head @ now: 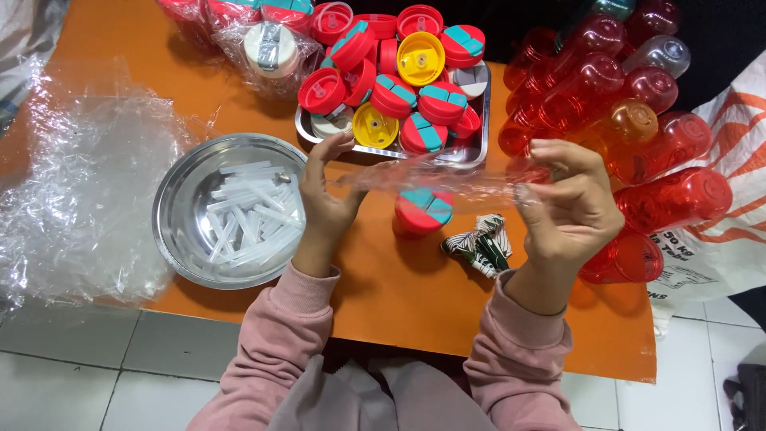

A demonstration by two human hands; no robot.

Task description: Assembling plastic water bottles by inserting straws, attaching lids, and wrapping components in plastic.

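Your fingers [533, 152] on both sides are pinched shut on a clear plastic sleeve [431, 182], which you hold stretched between them at the centre of the frame. Your left hand [327, 199] grips its left end, thumb and forefinger closed near the rim of the round steel dish [171, 211]; your right hand [570, 203] grips the right end with fingertips curled down over the film. The sleeve's long axis runs left to right across the picture, roughly level, hanging just above the orange table [415, 295] and not touching it, as far as I can tell.

Directly beneath the sleeve, slightly below its middle, sits a red lid with a teal flap [423, 211] on the table. It lies between your two hands, somewhat nearer the left one. Just right of it, close to your right wrist, is a bundle of green-and-white striped straps [479, 243].

The dish at left centre holds a heap of white translucent straws [247, 211]. A steel tray [471, 152] in the upper middle is piled with more red and yellow lids. Red transparent bottles [638, 120] crowd the upper right, and crumpled clear film [80, 183] lies at far left.
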